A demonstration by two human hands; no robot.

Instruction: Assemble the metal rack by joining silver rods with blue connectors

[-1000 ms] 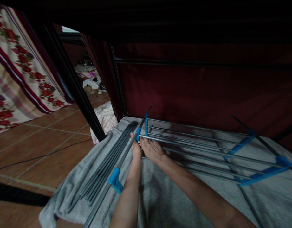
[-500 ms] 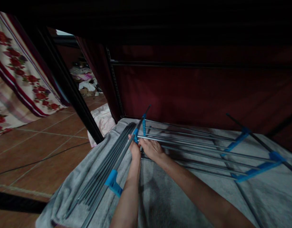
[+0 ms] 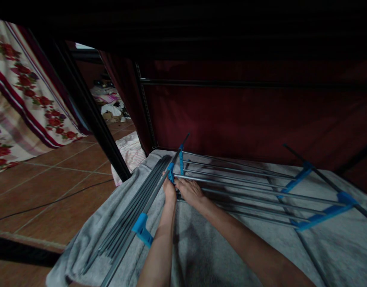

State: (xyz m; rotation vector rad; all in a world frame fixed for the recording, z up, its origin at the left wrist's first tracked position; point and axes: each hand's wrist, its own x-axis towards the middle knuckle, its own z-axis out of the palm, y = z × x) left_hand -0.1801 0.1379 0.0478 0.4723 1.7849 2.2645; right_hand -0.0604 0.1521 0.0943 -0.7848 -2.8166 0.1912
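A rack of grey metal tubes and blue plastic brackets lies on a grey blanket (image 3: 213, 243). At its left side, my left hand (image 3: 169, 189) is closed around a blue bracket (image 3: 170, 172) fixed on a long side pole (image 3: 155, 194). My right hand (image 3: 189, 190) is just to the right, closed at the left end of a cross tube (image 3: 231, 194) close to that bracket; its fingertips are partly hidden. Several cross tubes run right to a second blue bracket (image 3: 316, 219). Nearer me, another blue bracket (image 3: 143, 230) sits on the side pole.
A bundle of loose grey tubes (image 3: 132, 205) lies left of the side pole. Black frame posts (image 3: 93, 115) and a low dark beam (image 3: 201, 40) surround the bed. A dark red curtain (image 3: 231, 119) hangs behind. A cable (image 3: 57, 199) crosses the tiled floor.
Both hands stay at the same bracket. The cross tube at my right hand sits slightly lower, apart from the tube above it. The view has tilted slightly.
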